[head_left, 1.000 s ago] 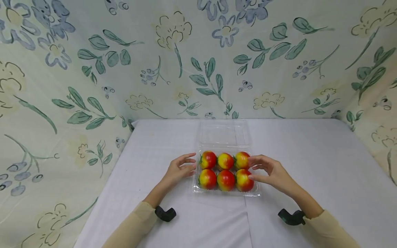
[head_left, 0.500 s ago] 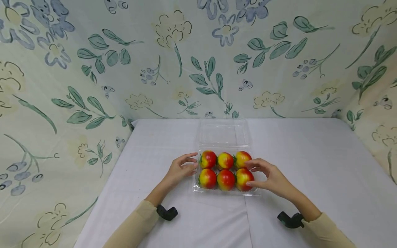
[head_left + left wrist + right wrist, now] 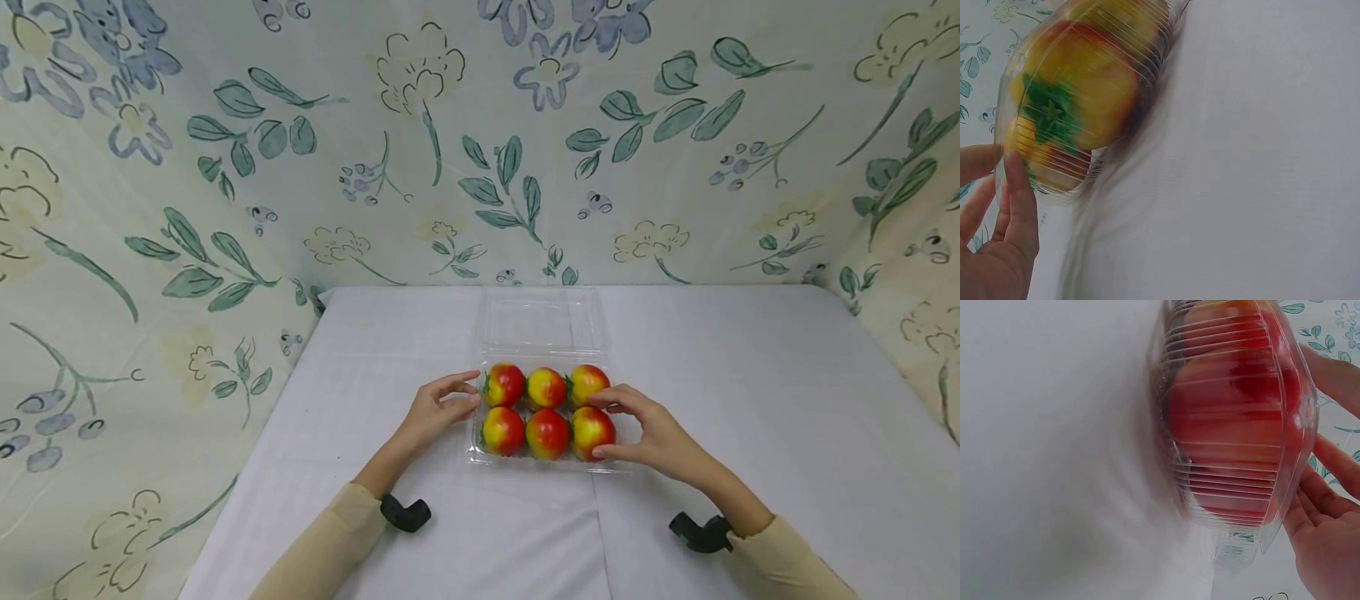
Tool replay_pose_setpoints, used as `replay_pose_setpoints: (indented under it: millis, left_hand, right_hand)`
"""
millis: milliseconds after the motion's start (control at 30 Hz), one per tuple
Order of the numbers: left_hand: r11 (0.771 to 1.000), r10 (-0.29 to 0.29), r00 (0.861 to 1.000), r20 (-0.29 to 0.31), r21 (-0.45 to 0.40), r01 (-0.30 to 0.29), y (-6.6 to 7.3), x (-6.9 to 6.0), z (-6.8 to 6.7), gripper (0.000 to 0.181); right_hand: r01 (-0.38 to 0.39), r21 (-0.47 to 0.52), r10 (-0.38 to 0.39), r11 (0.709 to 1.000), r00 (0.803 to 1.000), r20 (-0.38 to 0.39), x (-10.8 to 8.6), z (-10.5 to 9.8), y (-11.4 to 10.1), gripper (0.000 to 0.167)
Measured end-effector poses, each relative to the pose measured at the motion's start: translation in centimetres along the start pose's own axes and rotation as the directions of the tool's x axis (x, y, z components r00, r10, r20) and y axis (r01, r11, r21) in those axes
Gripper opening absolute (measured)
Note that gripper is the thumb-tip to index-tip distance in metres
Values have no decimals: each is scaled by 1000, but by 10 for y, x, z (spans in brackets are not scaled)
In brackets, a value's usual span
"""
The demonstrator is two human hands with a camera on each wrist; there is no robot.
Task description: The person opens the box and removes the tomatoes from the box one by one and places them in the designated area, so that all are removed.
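Observation:
A clear plastic clamshell box (image 3: 480, 461) holds several red-and-yellow round fruits (image 3: 547, 435) in two rows; green leafy tops (image 3: 1050, 112) show on some. My left hand (image 3: 435, 410) is at the box's left side, its fingertips at the rim and its thumb against the ribbed wall in the left wrist view. Over the right rim reaches my right hand (image 3: 660, 433), fingers spread around the front right fruit (image 3: 593, 432). Its fingertips overlap the upper edge of that fruit and its thumb the lower; firm contact is hard to see.
The transparent lid (image 3: 542, 323) lies folded back behind the box. A white cloth covers the table (image 3: 720, 350). Floral fabric (image 3: 480, 142) hangs behind and at the sides. Black bands sit on both wrists.
My right hand has shifted slightly toward me and left, its thumb and fingers a little wider apart around the front right fruit. My left hand has edged right to the rim.

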State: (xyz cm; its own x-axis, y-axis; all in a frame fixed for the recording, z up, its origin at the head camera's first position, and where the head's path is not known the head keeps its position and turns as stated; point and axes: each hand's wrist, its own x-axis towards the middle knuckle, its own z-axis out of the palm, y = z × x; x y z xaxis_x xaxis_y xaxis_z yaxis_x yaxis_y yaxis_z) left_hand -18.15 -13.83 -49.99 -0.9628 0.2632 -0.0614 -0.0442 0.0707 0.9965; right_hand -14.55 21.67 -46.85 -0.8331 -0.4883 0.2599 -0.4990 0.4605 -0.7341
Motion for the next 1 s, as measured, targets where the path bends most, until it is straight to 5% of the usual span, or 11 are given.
replay_pose_setpoints:
  millis: [1000]
  left_hand:
    - [1000,-14,1000,-15,-16,14,1,1,0,47]
  right_hand:
    - [-57,-79,63,995,995,76,2,0,-5,59]
